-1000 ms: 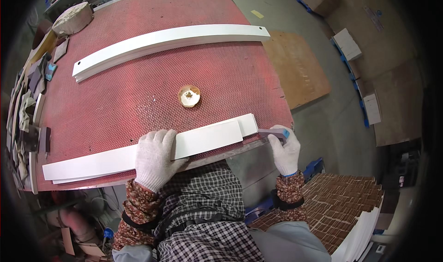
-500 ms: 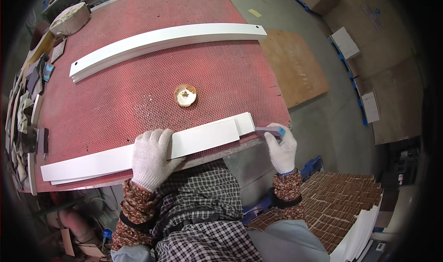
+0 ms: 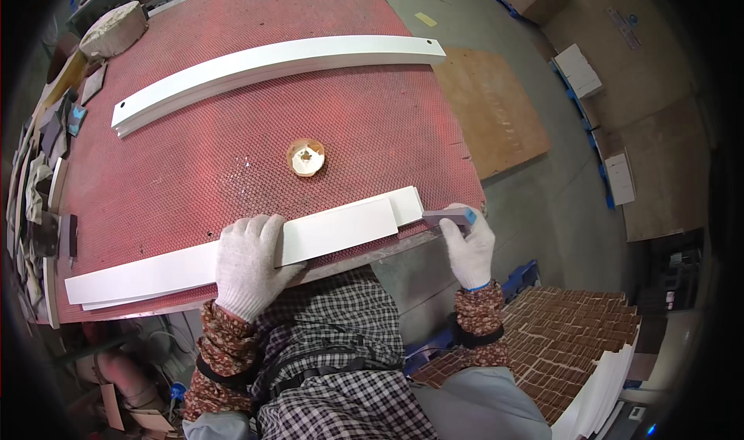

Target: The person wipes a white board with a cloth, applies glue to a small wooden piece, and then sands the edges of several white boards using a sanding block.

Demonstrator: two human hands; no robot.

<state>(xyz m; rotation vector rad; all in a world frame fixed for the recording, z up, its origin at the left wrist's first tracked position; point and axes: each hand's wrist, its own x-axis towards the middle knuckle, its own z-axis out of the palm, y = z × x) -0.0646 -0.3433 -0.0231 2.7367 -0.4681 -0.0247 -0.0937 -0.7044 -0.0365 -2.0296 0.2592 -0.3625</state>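
Note:
Two long white boards lie overlapped along the table's near edge. The upper board point(image 3: 337, 229) stops short of the lower one, whose right end point(image 3: 407, 205) sticks out from beneath it. My left hand point(image 3: 249, 265), in a white knit glove, grips the boards near their middle, thumb at the near edge. In my gloved right hand point(image 3: 471, 252) is a slim grey-purple sanding block point(image 3: 446, 217) with a blue patch, pinched between thumb and fingers. The block's tip meets the right end of the lower board.
Farther back on the red mesh-covered table point(image 3: 217, 169) rest a stack of white strips point(image 3: 279, 66) and a small round bowl point(image 3: 307, 159) with white stuff inside. Blocks and cloths crowd the left edge. A pallet of stacked brown-edged boards point(image 3: 566, 339) stands low at right.
The whole view has shifted slightly. Both hands keep their grips, and the sanding block stays at the board's right end.

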